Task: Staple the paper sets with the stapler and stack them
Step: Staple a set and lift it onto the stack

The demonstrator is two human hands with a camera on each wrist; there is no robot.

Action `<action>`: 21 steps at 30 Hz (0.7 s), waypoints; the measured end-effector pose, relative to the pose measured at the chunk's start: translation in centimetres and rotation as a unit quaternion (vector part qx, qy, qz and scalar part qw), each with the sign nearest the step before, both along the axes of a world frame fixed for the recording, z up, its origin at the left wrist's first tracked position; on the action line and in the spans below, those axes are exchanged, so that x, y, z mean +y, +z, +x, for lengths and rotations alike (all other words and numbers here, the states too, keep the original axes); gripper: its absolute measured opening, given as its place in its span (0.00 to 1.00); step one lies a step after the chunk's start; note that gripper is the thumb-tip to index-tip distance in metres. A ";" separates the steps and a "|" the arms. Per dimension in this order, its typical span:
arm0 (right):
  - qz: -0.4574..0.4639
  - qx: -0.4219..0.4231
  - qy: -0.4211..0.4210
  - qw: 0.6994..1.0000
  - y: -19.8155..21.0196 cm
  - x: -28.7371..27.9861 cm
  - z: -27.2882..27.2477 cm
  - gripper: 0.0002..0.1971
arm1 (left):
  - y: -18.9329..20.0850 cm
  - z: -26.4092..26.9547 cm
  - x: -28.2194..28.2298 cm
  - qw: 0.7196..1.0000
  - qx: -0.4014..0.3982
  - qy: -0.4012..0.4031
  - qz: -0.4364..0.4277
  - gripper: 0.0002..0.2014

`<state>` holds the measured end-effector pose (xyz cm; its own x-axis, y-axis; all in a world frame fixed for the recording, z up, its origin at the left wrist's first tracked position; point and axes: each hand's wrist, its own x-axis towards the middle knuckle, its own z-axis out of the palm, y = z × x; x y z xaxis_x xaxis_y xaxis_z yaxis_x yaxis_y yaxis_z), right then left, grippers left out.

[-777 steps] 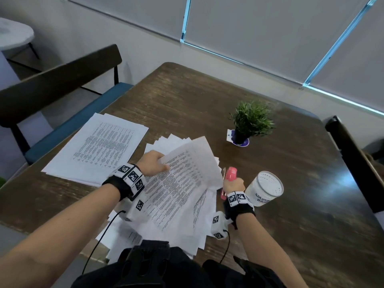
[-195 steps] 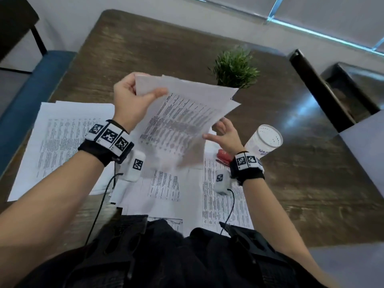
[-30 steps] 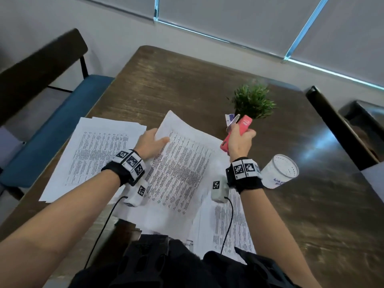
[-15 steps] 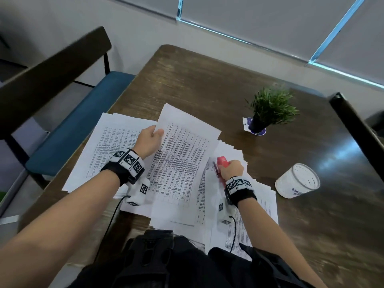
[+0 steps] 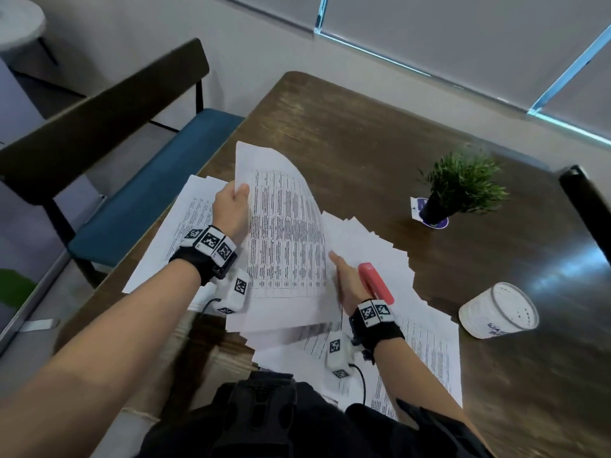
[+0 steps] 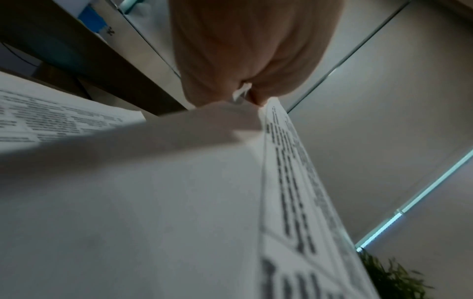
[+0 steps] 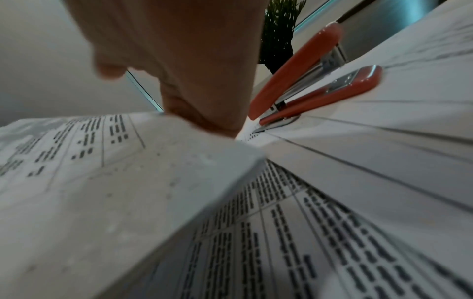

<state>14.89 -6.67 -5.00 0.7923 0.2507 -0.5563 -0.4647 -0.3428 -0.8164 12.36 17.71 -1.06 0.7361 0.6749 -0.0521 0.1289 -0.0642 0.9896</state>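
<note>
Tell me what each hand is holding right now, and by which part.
The left hand pinches a paper set at its left edge, near the top corner. The right hand holds nothing; the stapler lies beside it on the loose papers.

The left hand (image 5: pixel 231 206) is pinching a sheet edge between thumb and fingers, forearm reaching forward. The right hand (image 5: pixel 347 282) is extending straight fingers, palm turned inward.
</note>
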 end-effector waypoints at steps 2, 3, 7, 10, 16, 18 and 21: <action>-0.025 -0.028 0.069 0.997 0.1 0.2 -0.3 0.07 | -0.3 -0.3 1.1 1.000 0.006 0.013 0.020 0.12; -0.041 -0.035 0.086 0.995 0.3 0.4 -0.5 0.05 | -0.5 -0.4 1.7 0.999 0.009 0.017 0.032 0.13; -0.124 -0.126 0.087 0.980 -2.1 1.7 1.1 0.20 | -3.1 -1.2 4.8 0.996 0.072 0.023 0.044 0.11; -0.132 -0.162 0.067 0.976 -7.4 2.7 4.2 0.28 | -4.8 -3.1 6.4 0.989 0.139 0.019 0.049 0.13; -0.113 -0.194 0.050 0.973 -2.5 9.3 1.6 0.21 | -7.8 -7.2 9.6 0.939 0.307 0.089 0.126 0.18; -0.112 -0.185 0.060 0.975 -1.9 11.4 0.5 0.19 | -8.3 -8.2 10.5 0.935 0.327 0.087 0.111 0.19; -0.133 -0.169 0.084 0.973 -2.3 13.5 -0.8 0.17 | -8.6 -9.1 11.2 0.937 0.327 0.066 0.102 0.18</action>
